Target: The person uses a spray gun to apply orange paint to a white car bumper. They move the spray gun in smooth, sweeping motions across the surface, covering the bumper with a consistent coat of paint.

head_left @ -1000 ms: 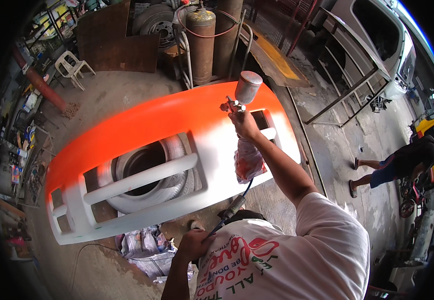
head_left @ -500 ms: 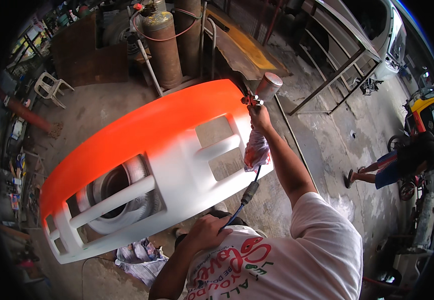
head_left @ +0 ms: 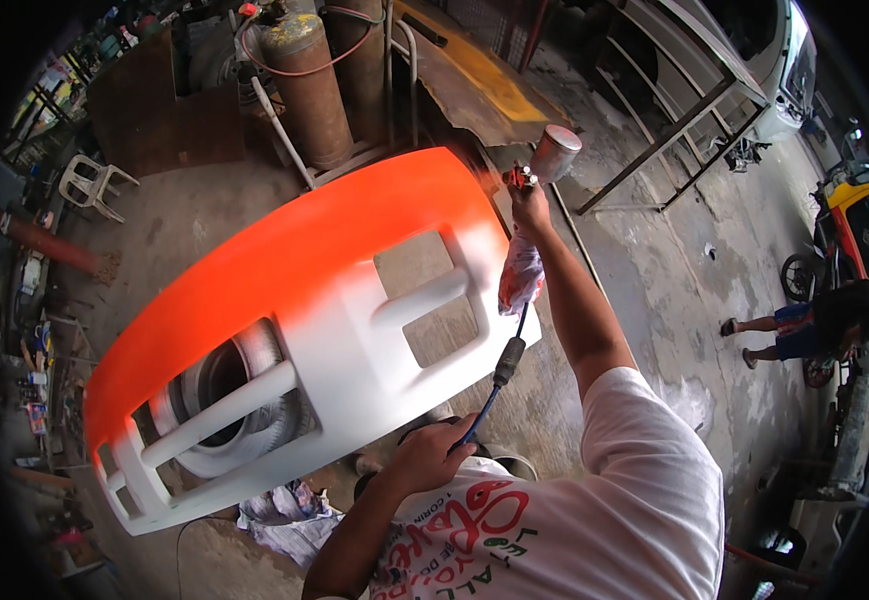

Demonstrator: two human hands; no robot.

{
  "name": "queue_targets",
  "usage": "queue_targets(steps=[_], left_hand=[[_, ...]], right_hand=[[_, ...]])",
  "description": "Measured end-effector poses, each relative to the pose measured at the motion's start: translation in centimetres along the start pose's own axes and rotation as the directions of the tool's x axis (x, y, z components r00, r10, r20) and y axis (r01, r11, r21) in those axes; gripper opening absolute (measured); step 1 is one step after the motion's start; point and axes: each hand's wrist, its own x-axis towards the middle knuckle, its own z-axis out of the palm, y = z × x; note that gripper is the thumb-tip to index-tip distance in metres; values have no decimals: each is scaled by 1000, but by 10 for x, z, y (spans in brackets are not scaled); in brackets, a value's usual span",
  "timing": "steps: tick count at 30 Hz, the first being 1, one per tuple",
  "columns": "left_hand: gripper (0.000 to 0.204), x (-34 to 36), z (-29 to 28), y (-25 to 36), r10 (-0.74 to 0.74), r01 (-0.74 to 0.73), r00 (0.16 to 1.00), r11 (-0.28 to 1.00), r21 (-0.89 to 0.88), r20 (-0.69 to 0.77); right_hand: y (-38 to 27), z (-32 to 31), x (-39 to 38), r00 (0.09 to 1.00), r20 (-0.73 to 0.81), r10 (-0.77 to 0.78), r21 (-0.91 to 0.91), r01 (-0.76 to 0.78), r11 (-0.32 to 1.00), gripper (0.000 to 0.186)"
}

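Observation:
My right hand (head_left: pixel 530 212) is closed around a spray gun (head_left: pixel 521 178) with a metal paint cup (head_left: pixel 558 152) on top. Below that hand, a stained cloth (head_left: pixel 522 275) is wrapped round the gun's lower end. A blue air hose (head_left: pixel 483 412) with a dark coupling (head_left: pixel 509 362) runs down from it. My left hand (head_left: pixel 433 455) grips this hose close to my body. Beside the gun, on its left, lies a large car bumper (head_left: pixel 340 385), bright orange along its upper part and white below. The gun is just off the bumper's right end.
A tire (head_left: pixel 285 412) shows through the bumper's opening. Crumpled cloth (head_left: pixel 290 515) lies below it. Gas cylinders (head_left: pixel 313 100) and a plastic chair (head_left: pixel 100 185) stand beyond. At right are a metal frame (head_left: pixel 695 130), a person (head_left: pixel 805 320) and a motorcycle (head_left: pixel 800 278).
My right hand and the spray gun have shifted right, away from the bumper's right end. My left hand still holds the hose. The person at right has shifted slightly.

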Motion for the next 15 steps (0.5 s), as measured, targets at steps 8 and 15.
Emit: queue_targets(steps=[8,15], left_hand=[[47,-84,-36,7,1,-20,995,981,-193,-102],[45,-195,-82,-13,243,-307,925,931,-198,-293]], right_hand=[[-89,54,-67,961,273,-42,183,-8,983,31],[-183,129,-162,907,382,-178,222,96,970,27]])
